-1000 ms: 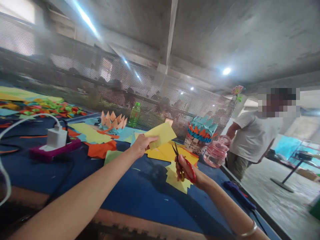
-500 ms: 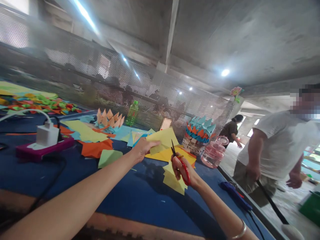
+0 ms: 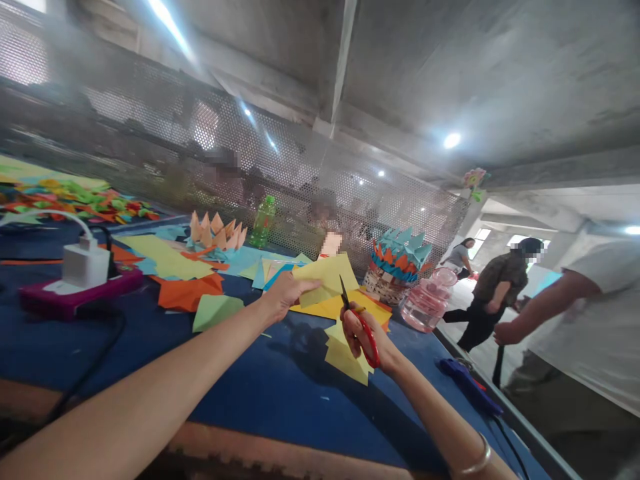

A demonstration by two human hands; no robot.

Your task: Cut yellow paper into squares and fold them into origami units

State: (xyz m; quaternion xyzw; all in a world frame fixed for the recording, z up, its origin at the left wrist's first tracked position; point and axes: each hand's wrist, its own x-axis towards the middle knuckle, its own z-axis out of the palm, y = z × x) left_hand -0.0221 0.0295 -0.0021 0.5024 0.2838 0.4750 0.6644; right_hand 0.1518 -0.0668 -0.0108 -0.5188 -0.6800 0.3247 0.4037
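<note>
My left hand (image 3: pixel 284 295) pinches a yellow sheet of paper (image 3: pixel 327 275) and holds it up over the blue table (image 3: pixel 280 387). My right hand (image 3: pixel 364 337) grips red-handled scissors (image 3: pixel 359 325) whose blades point up at the sheet's lower edge. Below my right hand lie several cut yellow pieces (image 3: pixel 345 357) on a larger yellow-orange sheet (image 3: pixel 335 308).
Loose coloured paper (image 3: pixel 187 291), an orange paper crown (image 3: pixel 215 230), a green bottle (image 3: pixel 263 222), a woven basket with paper points (image 3: pixel 397 263), a pink jar (image 3: pixel 425 303) and a white charger on a purple block (image 3: pixel 80 277) stand on the table. People walk at the right.
My hands have stayed nearly in place; the scissors have drawn closer to the yellow sheet. The person in the white shirt has moved right and nearer, and another person has come into view behind.
</note>
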